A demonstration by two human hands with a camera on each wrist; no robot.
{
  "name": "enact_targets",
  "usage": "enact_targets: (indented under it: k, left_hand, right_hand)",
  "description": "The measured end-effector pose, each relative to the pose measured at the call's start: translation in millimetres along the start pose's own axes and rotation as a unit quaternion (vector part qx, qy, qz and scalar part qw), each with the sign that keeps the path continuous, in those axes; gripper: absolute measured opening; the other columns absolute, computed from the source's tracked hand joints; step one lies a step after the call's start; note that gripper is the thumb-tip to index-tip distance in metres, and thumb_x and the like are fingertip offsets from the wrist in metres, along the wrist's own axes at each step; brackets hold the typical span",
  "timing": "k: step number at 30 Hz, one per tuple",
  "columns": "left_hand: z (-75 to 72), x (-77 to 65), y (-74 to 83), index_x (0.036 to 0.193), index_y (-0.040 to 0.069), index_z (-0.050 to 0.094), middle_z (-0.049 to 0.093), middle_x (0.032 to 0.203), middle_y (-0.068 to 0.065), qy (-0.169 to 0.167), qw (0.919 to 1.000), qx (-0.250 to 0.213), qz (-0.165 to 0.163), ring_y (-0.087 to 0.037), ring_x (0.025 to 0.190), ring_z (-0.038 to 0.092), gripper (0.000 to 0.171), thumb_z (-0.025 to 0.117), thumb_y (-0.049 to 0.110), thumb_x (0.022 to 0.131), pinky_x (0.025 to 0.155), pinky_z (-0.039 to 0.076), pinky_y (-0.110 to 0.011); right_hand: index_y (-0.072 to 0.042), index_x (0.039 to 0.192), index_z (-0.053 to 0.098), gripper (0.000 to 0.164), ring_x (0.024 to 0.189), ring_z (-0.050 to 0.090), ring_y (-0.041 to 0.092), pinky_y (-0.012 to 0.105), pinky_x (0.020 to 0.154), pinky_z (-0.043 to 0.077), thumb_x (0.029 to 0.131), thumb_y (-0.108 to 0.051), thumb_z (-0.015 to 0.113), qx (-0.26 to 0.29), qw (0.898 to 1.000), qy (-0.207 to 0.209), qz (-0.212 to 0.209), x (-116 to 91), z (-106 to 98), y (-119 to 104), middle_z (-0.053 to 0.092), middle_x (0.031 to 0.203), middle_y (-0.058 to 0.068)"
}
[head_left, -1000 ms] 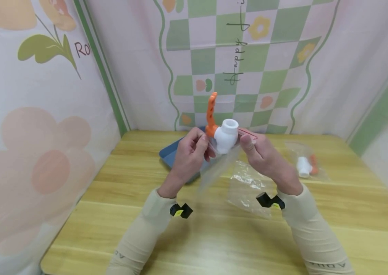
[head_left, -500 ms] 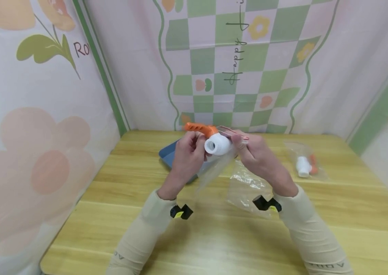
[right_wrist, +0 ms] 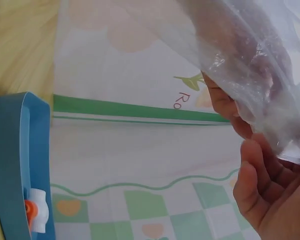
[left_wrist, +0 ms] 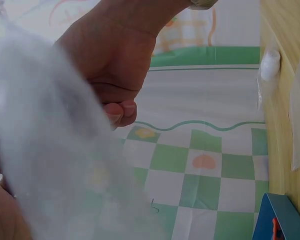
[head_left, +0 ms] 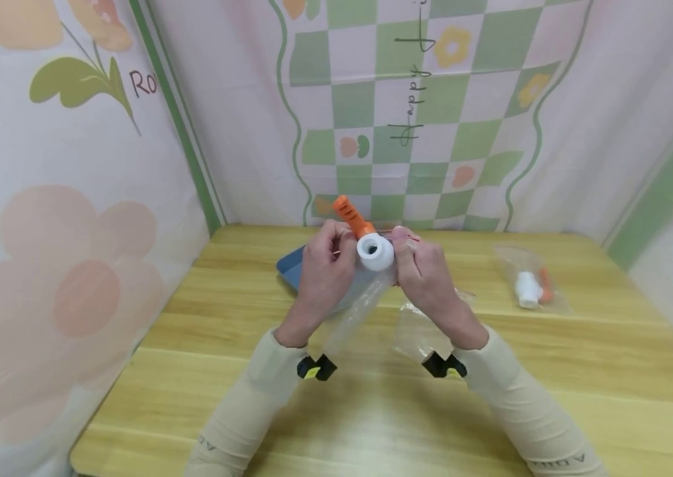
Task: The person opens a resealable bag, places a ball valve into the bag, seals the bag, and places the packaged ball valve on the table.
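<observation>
A white plastic ball valve (head_left: 379, 257) with an orange lever (head_left: 348, 213) is up between my two hands above the table, its round opening facing the head camera. Clear zip bag (head_left: 357, 315) film hangs down below it. My left hand (head_left: 327, 271) pinches the bag's edge on the left, close to the valve. On the other side, my right hand (head_left: 426, 275) grips the bag, its thumb beside the valve. The bag (left_wrist: 65, 135) covers much of the left wrist view. In the right wrist view, curled fingers (right_wrist: 255, 175) lie under the bag (right_wrist: 260, 80).
Behind my left hand stands a blue tray (head_left: 290, 268); another white valve (right_wrist: 39, 212) with orange on it lies inside. A second clear bag (head_left: 422, 331) rests on the wooden table (head_left: 241, 397). To the right lies a bagged valve (head_left: 528, 289). Printed curtains surround the table.
The valve has turned: its lever swung from upright down to the left, then partly back up, and its opening now faces the camera. My right hand has moved left, closer to my left hand.
</observation>
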State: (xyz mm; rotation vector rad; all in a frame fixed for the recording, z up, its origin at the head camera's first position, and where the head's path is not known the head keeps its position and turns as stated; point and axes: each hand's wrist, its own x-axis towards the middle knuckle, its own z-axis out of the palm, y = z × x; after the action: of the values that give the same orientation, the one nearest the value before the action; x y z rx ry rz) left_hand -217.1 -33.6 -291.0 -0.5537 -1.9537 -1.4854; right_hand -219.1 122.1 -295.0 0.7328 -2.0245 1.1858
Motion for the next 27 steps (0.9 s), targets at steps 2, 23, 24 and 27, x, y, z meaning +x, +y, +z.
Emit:
enact_targets:
  k: [2, 23, 24, 27]
  left_hand:
    - [0.8, -0.4, 0.5, 0.080, 0.007, 0.054, 0.061, 0.081, -0.003, -0.006, 0.9998, 0.000, -0.019, -0.009, 0.066, 0.054, 0.012, 0.047, 0.009, 0.089, 0.055, 0.043, -0.021]
    - [1.6, 2.8, 3.9, 0.075, -0.001, 0.049, 0.062, 0.089, -0.014, -0.021, 0.9936, -0.076, -0.080, -0.011, 0.064, 0.049, 0.015, 0.049, 0.002, 0.090, 0.053, 0.037, -0.019]
    - [0.8, 2.7, 7.8, 0.075, -0.002, 0.049, 0.064, 0.092, -0.016, -0.019, 0.9931, -0.087, -0.077, -0.009, 0.064, 0.051, 0.015, 0.049, 0.001, 0.089, 0.053, 0.038, -0.019]
    - [-1.1, 2.1, 19.2, 0.074, -0.006, 0.047, 0.066, 0.099, -0.022, -0.018, 0.9904, -0.121, -0.064, -0.005, 0.066, 0.055, 0.014, 0.048, -0.003, 0.087, 0.053, 0.040, -0.018]
  right_hand:
    - [0.001, 0.090, 0.068, 0.031, 0.064, 0.059, 0.014, 0.019, 0.057, 0.045, 0.099, -0.010, 0.040, -0.006, 1.000, 0.014, -0.011, -0.7, 2.4, 6.5, 0.063, 0.081, 0.009]
    - [0.008, 0.091, 0.066, 0.041, 0.076, 0.059, 0.019, 0.018, 0.067, 0.044, 0.101, -0.019, 0.036, 0.058, 0.995, 0.026, -0.071, -0.9, 9.4, 13.3, 0.066, 0.089, 0.017]
    - [0.009, 0.091, 0.066, 0.040, 0.077, 0.058, 0.018, 0.018, 0.068, 0.044, 0.101, -0.017, 0.036, 0.067, 0.995, 0.023, -0.067, -0.8, 9.1, 13.8, 0.066, 0.089, 0.017]
    - [0.009, 0.091, 0.066, 0.038, 0.080, 0.056, 0.014, 0.019, 0.070, 0.043, 0.101, -0.013, 0.036, 0.085, 0.995, 0.017, -0.046, -0.9, 8.4, 15.0, 0.065, 0.088, 0.017]
